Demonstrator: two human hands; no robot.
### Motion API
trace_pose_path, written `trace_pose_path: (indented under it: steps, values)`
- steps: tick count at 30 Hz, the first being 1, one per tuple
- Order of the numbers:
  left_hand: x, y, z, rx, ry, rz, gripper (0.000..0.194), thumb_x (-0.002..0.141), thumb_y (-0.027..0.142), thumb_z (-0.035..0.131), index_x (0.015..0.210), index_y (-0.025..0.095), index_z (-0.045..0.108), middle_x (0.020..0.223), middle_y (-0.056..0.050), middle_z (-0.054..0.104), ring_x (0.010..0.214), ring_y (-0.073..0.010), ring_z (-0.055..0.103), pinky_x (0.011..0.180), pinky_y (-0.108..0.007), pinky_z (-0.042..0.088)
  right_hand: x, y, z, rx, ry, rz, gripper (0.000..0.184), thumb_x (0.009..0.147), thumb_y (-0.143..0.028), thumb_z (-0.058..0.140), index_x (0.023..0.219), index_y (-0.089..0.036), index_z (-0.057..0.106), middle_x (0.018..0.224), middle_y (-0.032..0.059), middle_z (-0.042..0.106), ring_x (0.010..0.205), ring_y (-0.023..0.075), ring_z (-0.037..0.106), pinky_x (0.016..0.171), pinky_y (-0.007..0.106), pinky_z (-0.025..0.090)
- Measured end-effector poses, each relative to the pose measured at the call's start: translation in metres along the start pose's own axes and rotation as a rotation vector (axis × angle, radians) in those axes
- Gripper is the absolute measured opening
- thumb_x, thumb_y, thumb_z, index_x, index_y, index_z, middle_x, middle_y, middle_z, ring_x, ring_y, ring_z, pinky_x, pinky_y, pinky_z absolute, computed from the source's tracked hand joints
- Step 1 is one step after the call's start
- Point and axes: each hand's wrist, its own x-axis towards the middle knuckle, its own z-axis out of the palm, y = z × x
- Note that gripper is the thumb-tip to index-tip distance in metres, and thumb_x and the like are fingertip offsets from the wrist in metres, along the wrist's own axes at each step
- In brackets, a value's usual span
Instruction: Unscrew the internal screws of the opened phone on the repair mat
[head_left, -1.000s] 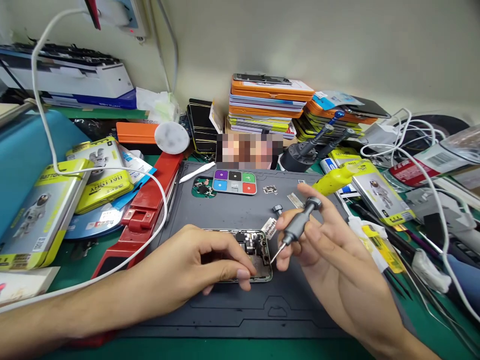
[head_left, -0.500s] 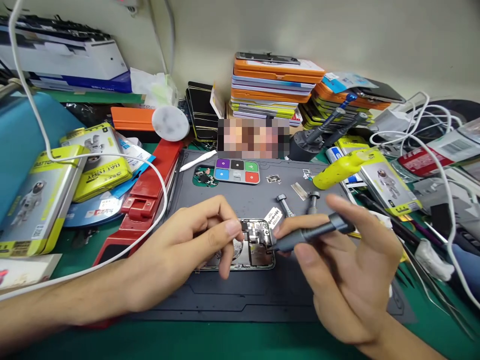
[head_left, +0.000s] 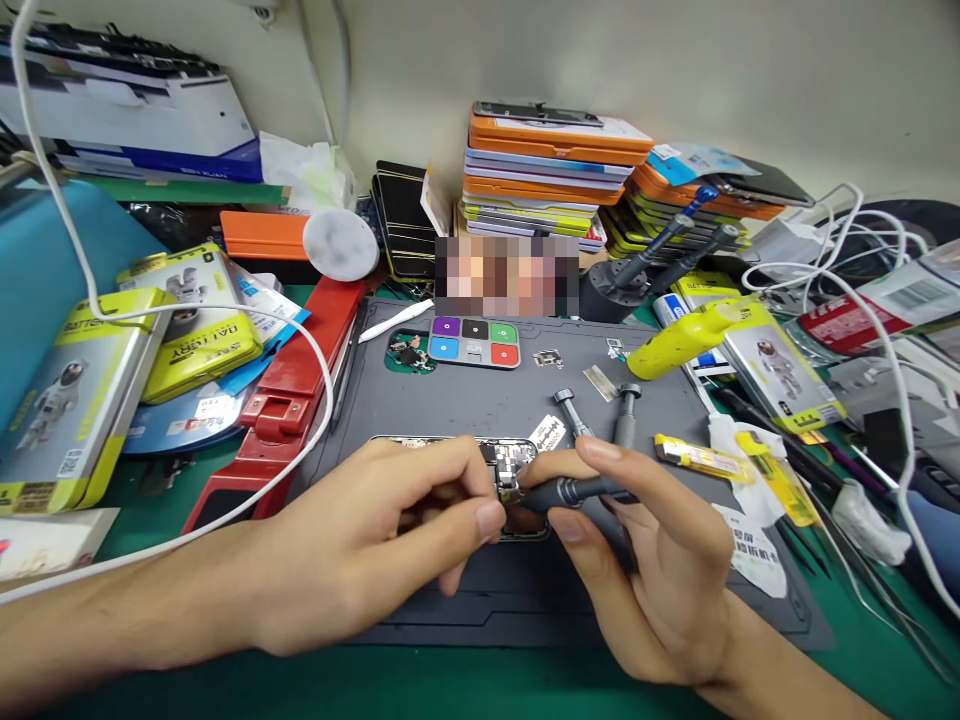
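An opened phone [head_left: 514, 462] lies on the dark grey work mat, its circuit board and metal parts showing. My left hand [head_left: 409, 540] covers the phone's left half, thumb and curled fingers closed together over it; whatever they may pinch is hidden. Between the thumb and fingers of my right hand [head_left: 660, 550] is a dark grey screwdriver [head_left: 574, 491], held nearly level, its front end at the phone's right part. Its tip is too small to make out. Just beyond stand two more screwdrivers [head_left: 626, 415] and a razor blade [head_left: 547, 435].
A coloured screw tray [head_left: 474, 343] sits farther back on the mat [head_left: 420, 610]. To the right are a yellow bottle [head_left: 667, 340], yellow-wrapped pieces [head_left: 697, 458] and tweezers. Battery boxes [head_left: 82, 400] and a red clamp-like tool [head_left: 281, 410] line the left, crossed by a white cable [head_left: 330, 385].
My right hand has moved left and lower, its raised index finger coming down over the screwdriver, which has shifted left. My left hand has moved slightly right and down across the phone.
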Motion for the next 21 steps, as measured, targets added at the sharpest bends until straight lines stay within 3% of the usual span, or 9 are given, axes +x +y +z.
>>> trace_pose_path:
  steps: [3, 7, 10, 12, 16, 21]
  values:
    - [0.000, 0.001, -0.001, 0.018, -0.018, -0.006, 0.032, 0.112, 0.044, 0.053, 0.087, 0.024, 0.057, 0.073, 0.004, 0.070, 0.069, -0.0145, 0.059, 0.062, -0.024, 0.041, 0.005, 0.000, -0.003, -0.027, -0.020, -0.018, 0.088, 0.097, -0.001, 0.059, 0.171, -0.037, 0.025, 0.150, 0.0143, 0.070, 0.124, 0.0291, 0.077, 0.090, 0.049, 0.070]
    - [0.000, 0.000, -0.002, 0.042, -0.018, -0.003, 0.034, 0.113, 0.047, 0.052, 0.088, 0.024, 0.057, 0.073, 0.003, 0.069, 0.069, -0.0145, 0.058, 0.061, -0.023, 0.040, 0.013, -0.005, -0.013, -0.129, -0.089, -0.119, 0.068, 0.106, -0.021, 0.058, 0.170, -0.030, 0.036, 0.120, 0.0107, 0.082, 0.098, 0.0268, 0.079, 0.080, 0.044, 0.067]
    - [0.000, -0.001, -0.001, 0.054, -0.020, 0.024, 0.034, 0.113, 0.047, 0.052, 0.088, 0.024, 0.058, 0.073, 0.004, 0.068, 0.067, -0.0138, 0.057, 0.060, -0.023, 0.041, 0.016, -0.012, -0.020, -0.197, -0.076, -0.129, 0.057, 0.113, -0.038, 0.046, 0.169, -0.030, 0.041, 0.130, 0.0129, 0.079, 0.108, 0.0292, 0.077, 0.088, 0.046, 0.065]
    - [0.001, -0.002, -0.001, 0.053, -0.016, 0.022, 0.032, 0.113, 0.045, 0.053, 0.089, 0.024, 0.058, 0.073, 0.004, 0.069, 0.066, -0.0133, 0.056, 0.060, -0.023, 0.041, 0.016, -0.016, -0.023, -0.200, -0.087, -0.109, 0.057, 0.114, -0.033, 0.044, 0.170, -0.031, 0.039, 0.138, 0.0115, 0.076, 0.119, 0.0296, 0.075, 0.095, 0.047, 0.064]
    - [0.002, -0.003, 0.000, 0.031, -0.042, -0.007, 0.031, 0.110, 0.044, 0.058, 0.087, 0.023, 0.061, 0.069, 0.004, 0.070, 0.063, -0.0124, 0.058, 0.058, -0.022, 0.041, 0.016, -0.016, -0.022, -0.215, -0.044, -0.140, 0.064, 0.107, -0.019, 0.053, 0.169, -0.027, 0.042, 0.122, 0.0102, 0.078, 0.106, 0.0260, 0.075, 0.091, 0.043, 0.064]
    - [0.002, -0.002, 0.000, 0.041, -0.052, -0.025, 0.030, 0.109, 0.043, 0.060, 0.087, 0.023, 0.062, 0.066, 0.004, 0.070, 0.062, -0.0121, 0.060, 0.057, -0.021, 0.041, 0.016, -0.013, -0.021, -0.262, -0.022, -0.178, 0.068, 0.104, -0.015, 0.054, 0.169, -0.027, 0.042, 0.123, 0.0110, 0.075, 0.108, 0.0251, 0.073, 0.093, 0.041, 0.064]
